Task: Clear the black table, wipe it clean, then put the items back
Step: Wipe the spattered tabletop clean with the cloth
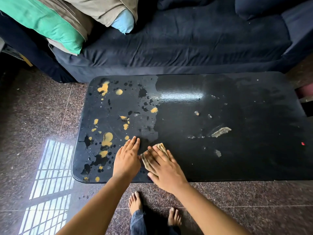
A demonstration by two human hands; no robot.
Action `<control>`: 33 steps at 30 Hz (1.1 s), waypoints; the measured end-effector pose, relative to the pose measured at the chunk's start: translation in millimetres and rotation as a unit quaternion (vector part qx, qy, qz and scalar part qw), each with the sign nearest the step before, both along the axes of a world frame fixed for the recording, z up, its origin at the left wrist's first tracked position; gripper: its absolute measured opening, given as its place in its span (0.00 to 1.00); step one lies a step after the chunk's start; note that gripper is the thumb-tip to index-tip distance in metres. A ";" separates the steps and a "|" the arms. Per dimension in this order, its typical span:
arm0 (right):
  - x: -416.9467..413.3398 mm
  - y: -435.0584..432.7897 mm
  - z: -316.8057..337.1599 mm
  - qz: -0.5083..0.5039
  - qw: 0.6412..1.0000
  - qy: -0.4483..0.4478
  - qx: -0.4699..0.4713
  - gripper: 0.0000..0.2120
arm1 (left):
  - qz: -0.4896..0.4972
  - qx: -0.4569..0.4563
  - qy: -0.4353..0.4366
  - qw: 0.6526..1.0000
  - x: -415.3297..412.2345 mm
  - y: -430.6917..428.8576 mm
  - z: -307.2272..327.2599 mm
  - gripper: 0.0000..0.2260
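The black table (237, 158) fills the middle of the view, low and rounded at the corners. Its left part carries yellow and black paint-like splatters (107, 139). The right part looks darker and wet, with a bright reflection. My right hand (165, 167) presses flat on a tan cloth (160, 147) near the front edge. Only the cloth's far end and left side show past the fingers. My left hand (127, 158) rests flat on the table just left of the cloth, fingers straight.
A dark blue sofa (186, 41) runs along the table's far side, with green (50, 22), beige and light blue cushions at its left. Worn patches (221, 131) mark the table's right half. My bare feet (135, 202) stand on the speckled stone floor at the front.
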State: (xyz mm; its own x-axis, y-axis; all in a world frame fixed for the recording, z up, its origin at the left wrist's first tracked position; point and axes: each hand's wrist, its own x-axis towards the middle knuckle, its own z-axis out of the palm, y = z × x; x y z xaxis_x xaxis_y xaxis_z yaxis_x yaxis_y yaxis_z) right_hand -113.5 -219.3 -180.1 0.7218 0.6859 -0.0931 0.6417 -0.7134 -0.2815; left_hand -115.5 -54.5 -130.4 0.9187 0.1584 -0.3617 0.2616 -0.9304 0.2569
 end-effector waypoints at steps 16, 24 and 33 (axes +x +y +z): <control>134.6 58.5 43.6 -0.382 0.824 0.212 0.361 0.23 | -0.013 -0.020 -0.006 1.000 123.7 71.7 11.8 0.30; 250.5 116.2 4.4 -0.357 0.933 0.039 0.006 0.29 | -0.196 0.058 0.068 0.976 190.9 106.6 5.3 0.35; 269.1 93.1 5.0 -0.272 0.958 0.029 -0.088 0.27 | -0.203 0.074 0.090 0.972 187.9 110.5 -1.1 0.36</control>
